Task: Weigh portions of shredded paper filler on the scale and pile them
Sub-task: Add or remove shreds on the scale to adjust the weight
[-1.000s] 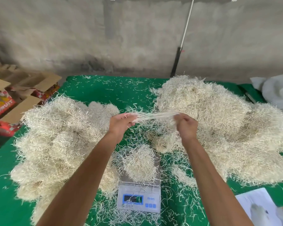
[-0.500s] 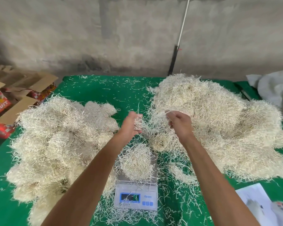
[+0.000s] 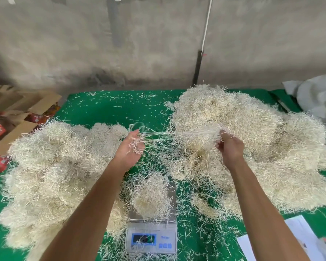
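A small digital scale (image 3: 151,239) stands on the green table at the front, with a mound of pale shredded paper (image 3: 151,194) on its pan. Above it, my left hand (image 3: 131,147) is palm up with a few loose strands lying across its straight fingers. My right hand (image 3: 229,147) grips a tuft of shreds (image 3: 199,135) at the edge of the big right-hand pile (image 3: 252,144). Thin strands stretch between the two hands. A second large pile (image 3: 51,166) lies to the left of the scale.
Green table cover (image 3: 111,108) strewn with stray shreds. Open cardboard boxes (image 3: 13,112) stand off the left edge. A grey cloth (image 3: 316,97) lies at the back right, white paper sheets (image 3: 297,240) at the front right. A concrete wall rises behind.
My hands came together over the scale, then pulled apart again, drawing strands out between them. My left hand has opened palm up; my right hand has moved right into the big pile.
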Available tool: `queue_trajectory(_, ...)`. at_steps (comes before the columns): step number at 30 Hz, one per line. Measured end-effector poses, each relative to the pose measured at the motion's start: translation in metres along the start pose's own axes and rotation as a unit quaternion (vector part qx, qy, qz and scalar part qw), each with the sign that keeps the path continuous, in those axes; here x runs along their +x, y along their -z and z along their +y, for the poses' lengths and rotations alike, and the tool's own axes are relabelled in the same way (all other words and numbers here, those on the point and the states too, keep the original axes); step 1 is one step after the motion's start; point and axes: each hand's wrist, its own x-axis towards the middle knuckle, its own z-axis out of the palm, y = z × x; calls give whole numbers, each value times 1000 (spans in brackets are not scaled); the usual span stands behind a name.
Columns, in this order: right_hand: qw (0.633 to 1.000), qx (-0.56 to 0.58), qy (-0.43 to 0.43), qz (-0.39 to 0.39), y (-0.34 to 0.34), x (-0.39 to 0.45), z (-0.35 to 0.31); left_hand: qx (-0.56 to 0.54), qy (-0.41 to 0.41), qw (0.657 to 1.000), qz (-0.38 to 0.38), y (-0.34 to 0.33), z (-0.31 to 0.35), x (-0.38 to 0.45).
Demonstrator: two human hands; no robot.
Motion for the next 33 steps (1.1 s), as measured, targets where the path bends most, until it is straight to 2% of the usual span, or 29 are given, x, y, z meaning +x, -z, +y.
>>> queue_trajectory(1, 1000, -1, 0, 5, 5, 5, 3, -7, 5, 1000, 9, 1, 0, 0)
queue_trajectory(4, 999, -41, 5, -3, 20, 22, 14, 125, -19, 990, 60, 4, -7, 1)
queue_trajectory(6, 984, -161, -8, -70, 27, 26, 19, 123, -19, 989, 75, 6, -8, 5)
queue_trajectory(8, 941, -310, -22, -130, 29, 25, 23, 161, -40, 981, 96, 9, -7, 7)
queue_trajectory(10, 898, -425, 10, -116, 26, 19, 27, 213, -56, 968, 118, 5, -7, 7)
queue_trajectory(12, 865, -486, 79, -95, 11, 3, 28, 229, -73, 966, 96, 1, -9, 7)
queue_trajectory(13, 865, -475, 109, -115, 1, -9, 26, 228, -96, 967, 67, -3, -8, 3)
queue_trajectory(15, 871, -418, 141, -218, -24, -37, 22, 47, -40, 998, -7, -17, 8, -5)
queue_trajectory(16, 868, -388, 137, -278, -39, -53, 21, -56, 5, 998, -36, -23, 13, -3)
queue_trajectory(17, 864, -359, 121, -331, -55, -69, 21, -99, 25, 993, -60, -28, 16, -3)
queue_trajectory(19, 857, -304, 84, -408, -82, -98, 22, -50, 29, 993, -103, -32, 20, -12)
queue_trajectory(20, 857, -287, 73, -422, -91, -104, 24, -8, 24, 994, -110, -35, 21, -15)
queue_trajectory(23, 862, -285, 82, -411, -101, -108, 24, 105, -28, 989, -99, -30, 24, -34)
queue_trajectory(26, 835, -335, 89, -427, -94, -104, 16, 229, -103, 968, 24, -3, 29, -49)
queue_trajectory(28, 804, -400, 103, -428, -89, -102, 13, 195, -92, 974, 74, 21, 36, -55)
queue_trajectory(29, 800, -412, 108, -422, -87, -103, 12, 182, -85, 976, 83, 32, 38, -57)
queue_trajectory(31, 811, -401, 122, -408, -86, -108, 11, 216, -77, 969, 92, 50, 35, -56)
queue_trajectory(33, 828, -364, 135, -405, -92, -120, 10, 255, -62, 963, 69, 62, 21, -53)
